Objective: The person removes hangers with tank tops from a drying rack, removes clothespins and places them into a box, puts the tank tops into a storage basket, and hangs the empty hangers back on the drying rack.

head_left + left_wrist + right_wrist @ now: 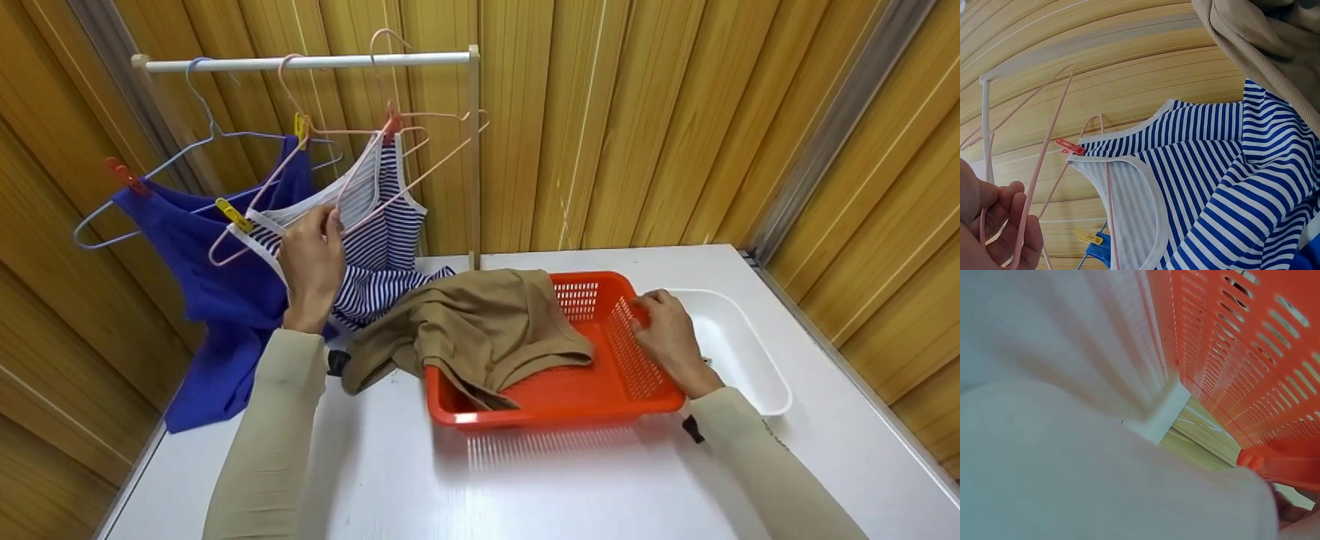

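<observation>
In the head view my left hand (311,255) is at the rack, in front of a striped tank top (360,225). Its fingers curl round a bare pink wire hanger (1044,152), as the left wrist view shows. This hanger's hook overlaps the rail. My right hand (667,334) grips the right rim of a red plastic basket (555,416); a slatted shadow falls on the table under its front. A brown garment (487,319) lies crumpled over the basket's left side, partly spilling outside. The right wrist view shows the basket's slotted wall (1252,360).
On the white rail (322,62), a blue hanger (180,154) carries a blue garment (217,262). Red and yellow clothespins (234,214) fasten the clothes. A white basin (739,352) sits right of the basket on the white table (390,480). Wood-panelled walls (600,135) stand behind.
</observation>
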`<move>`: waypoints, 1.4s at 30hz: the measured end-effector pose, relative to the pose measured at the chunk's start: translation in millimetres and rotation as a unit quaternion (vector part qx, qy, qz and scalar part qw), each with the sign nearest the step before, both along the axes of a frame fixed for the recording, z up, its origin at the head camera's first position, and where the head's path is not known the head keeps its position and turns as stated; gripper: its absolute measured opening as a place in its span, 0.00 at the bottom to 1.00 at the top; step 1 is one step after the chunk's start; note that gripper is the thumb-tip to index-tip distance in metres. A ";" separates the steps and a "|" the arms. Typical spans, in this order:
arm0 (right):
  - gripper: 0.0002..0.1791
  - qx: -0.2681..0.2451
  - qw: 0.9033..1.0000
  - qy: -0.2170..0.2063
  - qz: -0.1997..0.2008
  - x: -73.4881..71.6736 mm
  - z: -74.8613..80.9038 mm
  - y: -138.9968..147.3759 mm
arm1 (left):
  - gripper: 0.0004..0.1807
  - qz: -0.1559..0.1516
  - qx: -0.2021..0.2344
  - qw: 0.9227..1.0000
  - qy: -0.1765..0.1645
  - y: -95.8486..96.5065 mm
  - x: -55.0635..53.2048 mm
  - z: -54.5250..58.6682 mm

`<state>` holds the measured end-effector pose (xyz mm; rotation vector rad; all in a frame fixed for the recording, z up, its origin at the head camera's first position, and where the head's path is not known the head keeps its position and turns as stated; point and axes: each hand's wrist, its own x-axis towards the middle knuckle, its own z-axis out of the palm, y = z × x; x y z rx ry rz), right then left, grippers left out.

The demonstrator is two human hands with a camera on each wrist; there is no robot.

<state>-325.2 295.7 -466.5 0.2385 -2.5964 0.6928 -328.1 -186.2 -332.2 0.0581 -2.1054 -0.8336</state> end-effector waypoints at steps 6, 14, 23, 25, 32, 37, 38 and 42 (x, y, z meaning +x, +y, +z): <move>0.18 0.002 1.000 -0.002 0.002 0.7 -1.5 -0.8 | 0.12 0.007 -0.003 1.000 -0.010 -2.3 -4.9 -6.1; 0.18 0.002 1.000 0.004 -0.001 2.7 -3.5 0.2 | 0.12 0.006 -0.014 1.000 -0.023 -6.1 -7.0 -14.1; 0.18 -0.002 1.000 -0.001 0.001 2.5 -4.0 -0.1 | 0.14 -0.006 -0.006 0.999 -0.033 -6.4 -5.9 -19.1; 0.18 -0.003 1.000 -0.003 0.001 2.2 -4.2 -0.3 | 0.15 -0.005 -0.013 1.000 -0.024 -6.8 -4.1 -18.1; 0.18 0.002 1.000 0.002 0.000 2.3 -3.2 0.7 | 0.17 -0.017 -0.066 0.997 0.043 -4.1 10.2 -10.4; 0.18 0.013 1.000 0.017 0.003 1.3 -1.8 1.6 | 0.16 -0.074 -0.091 0.991 0.068 2.8 26.7 -11.9; 0.18 0.015 1.000 0.021 0.005 1.0 -1.7 1.6 | 0.15 -0.084 -0.096 0.990 0.067 4.2 29.6 -13.3; 0.18 0.013 1.000 0.024 0.003 0.1 -1.3 1.4 | 0.15 -0.127 -0.104 0.985 0.049 9.5 38.8 -21.4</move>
